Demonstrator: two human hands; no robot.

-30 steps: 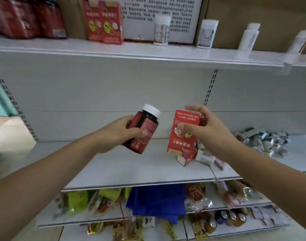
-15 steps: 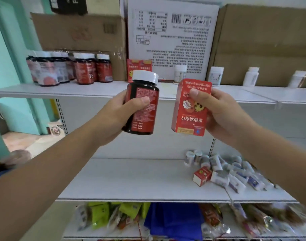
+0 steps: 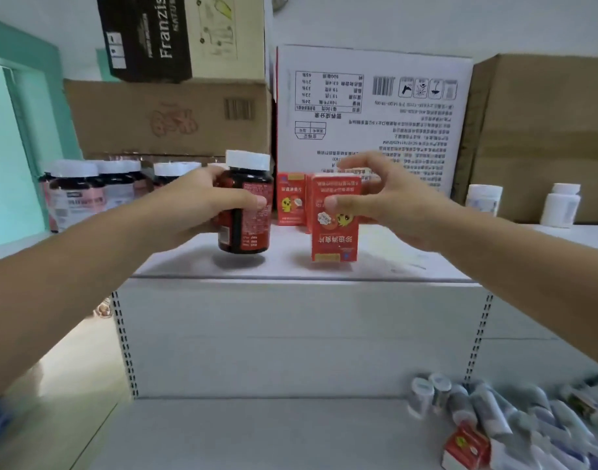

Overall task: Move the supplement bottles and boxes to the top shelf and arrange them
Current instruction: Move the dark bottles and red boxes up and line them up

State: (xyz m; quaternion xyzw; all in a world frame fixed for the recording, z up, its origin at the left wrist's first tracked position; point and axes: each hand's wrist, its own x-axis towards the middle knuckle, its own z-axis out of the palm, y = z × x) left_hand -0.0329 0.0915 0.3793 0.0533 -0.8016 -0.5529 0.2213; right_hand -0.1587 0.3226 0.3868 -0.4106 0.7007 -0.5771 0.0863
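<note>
Left hand (image 3: pixel 202 212) wraps the dark bottle (image 3: pixel 248 215) round its middle, fingers curled behind, thumb across the red label. The bottle is upright, just above the top shelf (image 3: pixel 409 266) near its front edge, with a shadow under it. The right hand (image 3: pixel 396 201) is at the red box (image 3: pixel 335 228), which stands on or just off the top shelf near the same edge. The thumb presses its front face and the other fingers are spread and arched over its top; whether they touch the back is hidden. A second red box (image 3: pixel 291 201) stands further back on the top shelf. Judgement: the bottle is stiff and smooth, probably weighty, best held round the waist, not the cap. The box is light card, easily dented or tipped; take it by its side faces, low.
</note>
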